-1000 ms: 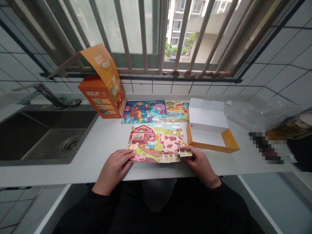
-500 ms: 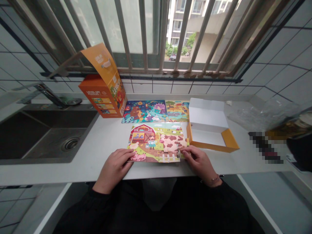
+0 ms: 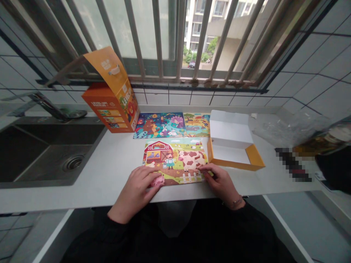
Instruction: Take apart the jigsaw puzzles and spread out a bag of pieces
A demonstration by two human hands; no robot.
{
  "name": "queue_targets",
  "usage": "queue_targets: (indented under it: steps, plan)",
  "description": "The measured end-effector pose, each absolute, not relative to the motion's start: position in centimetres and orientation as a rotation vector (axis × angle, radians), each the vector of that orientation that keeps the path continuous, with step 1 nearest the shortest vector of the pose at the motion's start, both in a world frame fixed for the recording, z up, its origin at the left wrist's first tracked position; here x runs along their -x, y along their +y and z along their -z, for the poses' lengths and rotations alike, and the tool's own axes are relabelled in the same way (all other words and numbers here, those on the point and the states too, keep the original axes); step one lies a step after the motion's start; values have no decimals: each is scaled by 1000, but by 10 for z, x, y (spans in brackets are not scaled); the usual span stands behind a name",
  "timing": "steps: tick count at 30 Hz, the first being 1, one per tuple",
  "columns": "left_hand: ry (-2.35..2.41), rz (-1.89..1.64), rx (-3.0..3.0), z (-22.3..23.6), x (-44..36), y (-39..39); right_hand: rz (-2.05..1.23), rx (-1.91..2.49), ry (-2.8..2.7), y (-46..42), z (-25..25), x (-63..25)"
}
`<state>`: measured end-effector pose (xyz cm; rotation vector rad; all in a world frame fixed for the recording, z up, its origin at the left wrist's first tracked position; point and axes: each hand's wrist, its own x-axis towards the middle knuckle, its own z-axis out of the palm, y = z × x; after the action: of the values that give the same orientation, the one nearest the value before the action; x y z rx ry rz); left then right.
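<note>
The right hand's fingers pinch a small puzzle piece — mostly hidden by them — at the near right corner of the farm puzzle, while the left hand lies with loosely extended fingers over its near left corner, the printed pig showing between fingers and thumb. The farm puzzle sits flat on the bench, near its front edge. Just right of it stands an open yellow box, close beyond the right hand, leaving little room on that side. Behind lie a dark blue puzzle and, next to it, a yellow-green puzzle, which meets the box's raised lid. An orange carton stands upright with its top flap raised, beside the sink and its faucet. Farther right are crumpled clear plastic and a pixelated dark object; barred window panes rise behind everything. Compared with half a second ago, the left fingers reach further in across the pig, and the whole view has shifted slightly, with things sitting further left.
</note>
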<state>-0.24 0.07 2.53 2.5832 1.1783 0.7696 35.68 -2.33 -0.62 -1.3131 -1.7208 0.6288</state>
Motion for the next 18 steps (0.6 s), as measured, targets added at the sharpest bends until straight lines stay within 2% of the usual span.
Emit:
queue_targets:
  steps: [8, 18]
  plan:
    - [1021, -812, -1814, -22, -107, 25, -765, 1036, -1895, -20, 4, -343]
    - [839, -889, -1273, 0, -111, 35, -857, 1030, -1913, -19, 4, -347]
